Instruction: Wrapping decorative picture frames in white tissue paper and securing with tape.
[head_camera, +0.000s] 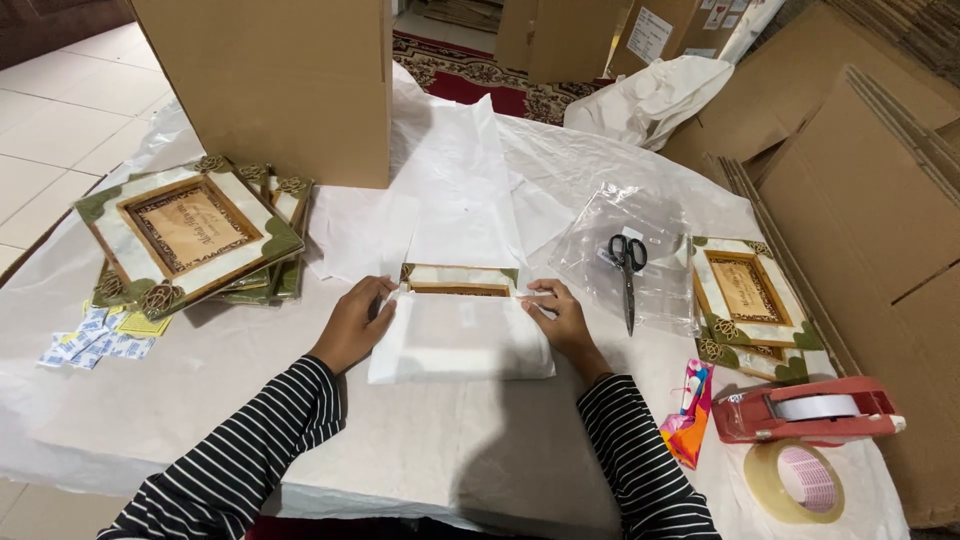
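A decorated wooden frame (458, 279) lies at the table's middle, mostly covered by white wrapping paper (460, 335) folded over it; only its far edge shows. My left hand (352, 325) presses the paper's left side against the frame. On the right side my right hand (562, 318) holds the paper's folded edge down, fingers pinching near the frame's corner. Both arms wear black-and-white striped sleeves.
A stack of similar frames (190, 232) sits at left, small blue packets (92, 343) beside it. Scissors (628, 272) lie on clear plastic at right, near another frame (748, 305). A red tape dispenser (808, 410), a tape roll (795, 480) and cardboard boxes (285, 85) surround.
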